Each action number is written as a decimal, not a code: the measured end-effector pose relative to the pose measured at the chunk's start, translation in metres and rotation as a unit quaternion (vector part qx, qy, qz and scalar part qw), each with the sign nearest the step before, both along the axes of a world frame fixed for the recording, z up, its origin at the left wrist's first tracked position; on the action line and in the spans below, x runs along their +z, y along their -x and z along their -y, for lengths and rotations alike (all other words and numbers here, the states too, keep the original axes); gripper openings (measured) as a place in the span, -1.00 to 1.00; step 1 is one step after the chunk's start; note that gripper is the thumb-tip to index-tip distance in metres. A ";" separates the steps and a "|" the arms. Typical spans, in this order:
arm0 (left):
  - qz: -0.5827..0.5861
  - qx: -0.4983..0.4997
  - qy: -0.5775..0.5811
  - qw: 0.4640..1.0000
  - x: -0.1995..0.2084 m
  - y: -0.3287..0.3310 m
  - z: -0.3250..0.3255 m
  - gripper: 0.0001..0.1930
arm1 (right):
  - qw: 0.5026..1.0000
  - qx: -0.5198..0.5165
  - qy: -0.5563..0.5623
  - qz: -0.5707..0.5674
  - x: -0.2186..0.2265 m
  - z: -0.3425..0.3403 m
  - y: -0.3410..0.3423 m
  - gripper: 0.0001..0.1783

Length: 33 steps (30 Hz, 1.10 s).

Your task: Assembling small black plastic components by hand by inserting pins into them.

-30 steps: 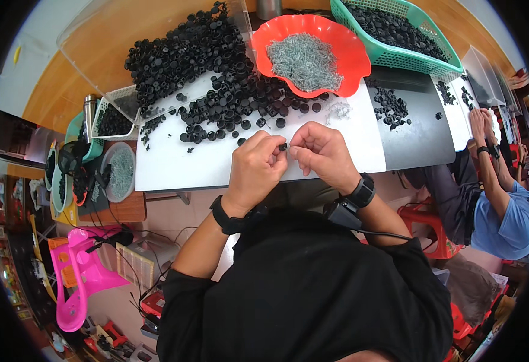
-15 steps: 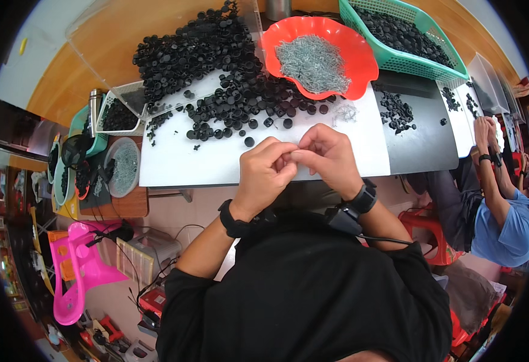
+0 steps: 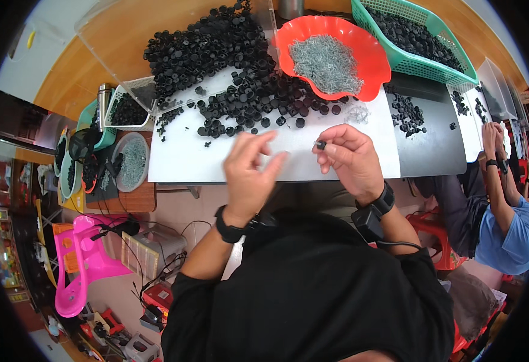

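Observation:
Between the thumb and fingertips of my right hand (image 3: 353,161) is a small black plastic part (image 3: 320,145). My left hand (image 3: 247,172) is apart from it, fingers spread, with nothing visible in them and some motion blur. It hovers over the front of the white work surface (image 3: 186,166), just short of the loose round black caps (image 3: 249,108). Those caps spread forward from a large heap (image 3: 207,51) by a clear plastic box (image 3: 110,57). Beyond my right hand, a few clear or silvery pieces (image 3: 357,114) lie near a red scalloped bowl (image 3: 382,71) of thin metal pins (image 3: 325,60).
A green basket (image 3: 418,62) of black parts stands at the back right. Small black pieces (image 3: 408,114) lie on a dark mat (image 3: 436,154). At left are a white basket (image 3: 146,125) and a round tub of pins (image 3: 146,166). Another person (image 3: 512,220) works at far right.
My hands were together at the fingertips and have parted. The left has opened and moved left; the right has shifted slightly right, showing the black part in its grip.

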<state>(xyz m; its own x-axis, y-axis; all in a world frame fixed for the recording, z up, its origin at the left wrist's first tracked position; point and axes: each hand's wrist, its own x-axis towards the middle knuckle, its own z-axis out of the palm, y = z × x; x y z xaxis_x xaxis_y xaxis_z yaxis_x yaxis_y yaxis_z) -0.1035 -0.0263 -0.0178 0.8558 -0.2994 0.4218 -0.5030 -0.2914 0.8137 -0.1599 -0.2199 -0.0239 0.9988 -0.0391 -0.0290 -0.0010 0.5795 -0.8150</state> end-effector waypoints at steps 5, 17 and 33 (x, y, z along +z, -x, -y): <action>0.063 0.073 -0.162 0.982 -0.012 -0.017 -0.017 -0.72 | 1.000 -0.011 -0.012 0.023 -0.011 0.007 -0.008 -0.82; 0.059 -0.043 -0.078 0.994 0.008 -0.010 0.020 -0.78 | 0.973 -0.021 0.203 0.105 0.005 -0.007 -0.009 -0.84; -0.308 -0.221 0.253 0.890 0.002 -0.014 0.031 -0.73 | 0.994 -0.023 0.051 0.098 -0.005 0.012 -0.005 -0.86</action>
